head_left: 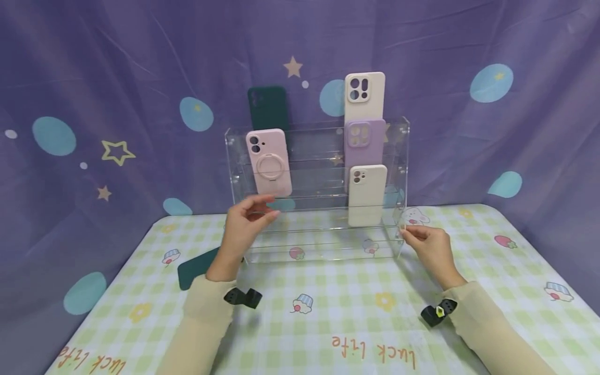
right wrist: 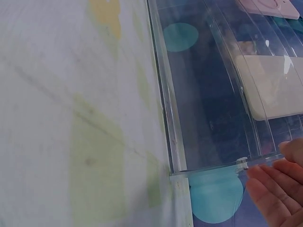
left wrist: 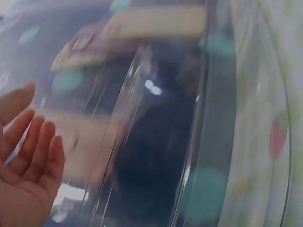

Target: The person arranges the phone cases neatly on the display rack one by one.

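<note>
A clear stepped display rack (head_left: pixel 319 182) stands on the table. My left hand (head_left: pixel 245 221) hovers before its left part, fingers loosely bent and holding nothing, just below a pink phone case with a ring (head_left: pixel 270 182). Behind that case stands a dark green phone case (head_left: pixel 268 109). On the rack's right, a white phone case (head_left: pixel 367 200) stands lowest, a purple phone case (head_left: pixel 370 148) above it and another white phone case (head_left: pixel 375 107) at the top. My right hand (head_left: pixel 431 250) pinches the rack's right side edge between thumb and fingers, also seen in the right wrist view.
Another dark green case (head_left: pixel 199 266) lies flat on the table, partly hidden by my left forearm. A green-and-white checked cloth (head_left: pixel 347 307) covers the table. Behind the rack hangs a purple curtain (head_left: pixel 150 67) with stars and blue ovals.
</note>
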`<state>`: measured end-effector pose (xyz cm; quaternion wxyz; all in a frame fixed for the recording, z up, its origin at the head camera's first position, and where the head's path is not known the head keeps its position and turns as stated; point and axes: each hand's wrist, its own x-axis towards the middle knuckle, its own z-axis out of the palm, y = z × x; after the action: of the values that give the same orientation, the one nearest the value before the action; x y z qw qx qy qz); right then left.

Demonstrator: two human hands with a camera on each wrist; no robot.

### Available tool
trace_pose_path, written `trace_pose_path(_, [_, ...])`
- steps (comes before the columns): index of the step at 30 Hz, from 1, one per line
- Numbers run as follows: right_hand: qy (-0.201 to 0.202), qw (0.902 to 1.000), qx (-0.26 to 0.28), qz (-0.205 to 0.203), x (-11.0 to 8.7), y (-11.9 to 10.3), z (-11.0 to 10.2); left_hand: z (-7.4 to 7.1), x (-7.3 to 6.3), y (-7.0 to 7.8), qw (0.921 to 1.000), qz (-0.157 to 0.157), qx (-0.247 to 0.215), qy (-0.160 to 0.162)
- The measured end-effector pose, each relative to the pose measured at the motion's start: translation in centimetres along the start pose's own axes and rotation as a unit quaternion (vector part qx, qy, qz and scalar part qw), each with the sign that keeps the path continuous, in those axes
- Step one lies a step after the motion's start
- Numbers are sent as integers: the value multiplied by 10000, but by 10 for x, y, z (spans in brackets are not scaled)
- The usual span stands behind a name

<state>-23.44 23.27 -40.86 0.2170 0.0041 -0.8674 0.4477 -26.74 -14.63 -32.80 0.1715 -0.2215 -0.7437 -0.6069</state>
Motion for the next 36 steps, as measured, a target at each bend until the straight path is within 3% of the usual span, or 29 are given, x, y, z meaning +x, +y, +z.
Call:
trace_pose_path(4, [31,10000,-34,-2,0,0,-2,-44,-6,-11,9998,-6,25,-202])
trace_pose_path(8, [13,10000,-44,-34,1,1,-1,-79,-14,-34,9992,-51,-48,-387])
trace_pose_path(11, [25,9999,-72,-70,2,2,-1,-98,-21,-55,9989,-336,9,-321])
trace_pose_path(15, [39,9999,-63,-138,2,2,0,-115,-27,-76,9949,-957,286,-149])
trace_pose_path(19, [54,9998,-38,-170,2,2,1,-126,-30,-92,9862,-1578,482,-145])
trace_pose_path(24, [63,9999,5,-153,3,3,3,-135,-31,-108,9706,-2237,781,-423])
trace_pose_path(31, [79,9998,-2,-167,2,5,4,-132,-33,-121,9551,-2391,1319,-1152])
trace_pose_path(36, [81,9999,-25,-124,0,4,2,-129,-32,-126,9532,-2316,1341,-1407])
